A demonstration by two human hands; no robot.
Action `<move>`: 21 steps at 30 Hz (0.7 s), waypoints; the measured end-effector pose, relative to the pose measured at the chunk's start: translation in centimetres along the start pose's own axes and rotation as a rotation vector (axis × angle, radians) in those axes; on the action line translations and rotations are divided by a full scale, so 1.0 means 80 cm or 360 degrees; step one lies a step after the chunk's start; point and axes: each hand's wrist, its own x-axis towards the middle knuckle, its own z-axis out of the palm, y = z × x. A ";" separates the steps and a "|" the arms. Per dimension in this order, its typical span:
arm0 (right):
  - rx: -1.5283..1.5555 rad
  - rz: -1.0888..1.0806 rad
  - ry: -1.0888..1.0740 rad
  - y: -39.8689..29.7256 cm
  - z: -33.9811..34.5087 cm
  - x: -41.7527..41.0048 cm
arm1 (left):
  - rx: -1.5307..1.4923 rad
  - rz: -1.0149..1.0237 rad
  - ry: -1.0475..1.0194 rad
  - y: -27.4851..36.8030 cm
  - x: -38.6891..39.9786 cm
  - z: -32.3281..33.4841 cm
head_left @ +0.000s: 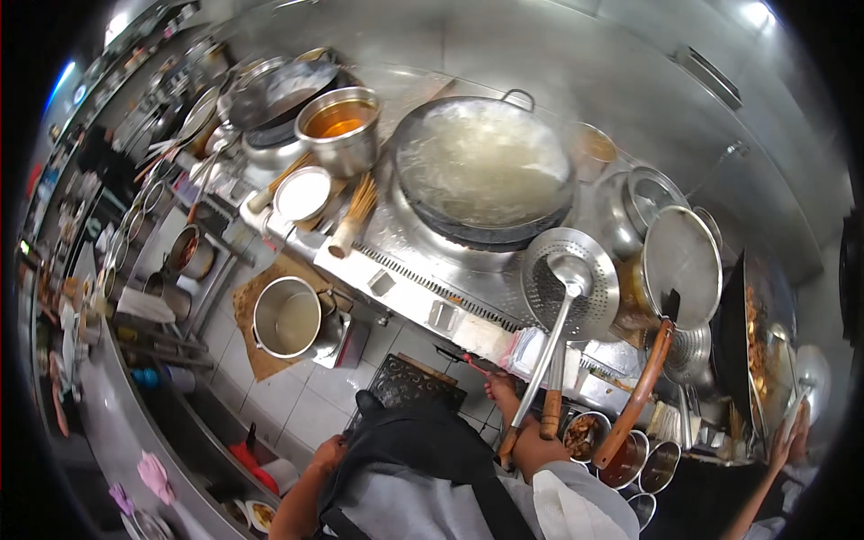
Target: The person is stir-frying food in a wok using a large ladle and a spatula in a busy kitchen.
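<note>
My right hand (501,387) is low at the stove's front edge, its fingers closed on the end of a thin red handle (476,364). Beside my black apron is my left hand (329,452), fingers curled and partly hidden; nothing shows in it. Ahead, a large wok (482,162) holds pale, bubbling, steaming liquid. A perforated metal skimmer (540,297) with a steel ladle (572,270) on it lies right of the wok, their wooden-ended handles reaching over my right forearm. Folded cloths (526,349) rest on the stove's edge above my right hand.
A metal pot of orange liquid (341,128), a white-filled bowl (303,194) and bamboo brushes (361,202) stand left of the wok. A deep pot (287,317) is lower left. Right are a wood-handled strainer (682,266), sauce containers (624,459) and another person's hands (790,432) near a second wok.
</note>
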 end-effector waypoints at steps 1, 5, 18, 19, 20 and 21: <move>0.0066 -0.0012 -0.0008 0.005 -0.007 0.005 | 0.0004 -0.0012 0.0039 -0.005 0.009 0.005; 0.0045 -0.0135 -0.0055 0.001 -0.004 0.000 | 0.0012 0.0086 0.0030 -0.031 0.030 0.009; 0.0141 -0.0038 -0.0001 0.009 -0.010 0.008 | 0.0081 0.0217 -0.0020 -0.017 0.031 -0.008; 0.0122 -0.0026 0.0009 0.009 -0.010 0.010 | 0.0084 0.0208 -0.0003 -0.016 0.031 -0.010; 0.0102 -0.0014 0.0019 0.009 -0.009 0.013 | 0.0086 0.0200 0.0014 -0.014 0.031 -0.013; 0.0097 -0.0018 0.0021 0.007 -0.008 0.012 | 0.0085 0.0194 0.0030 -0.011 0.030 -0.015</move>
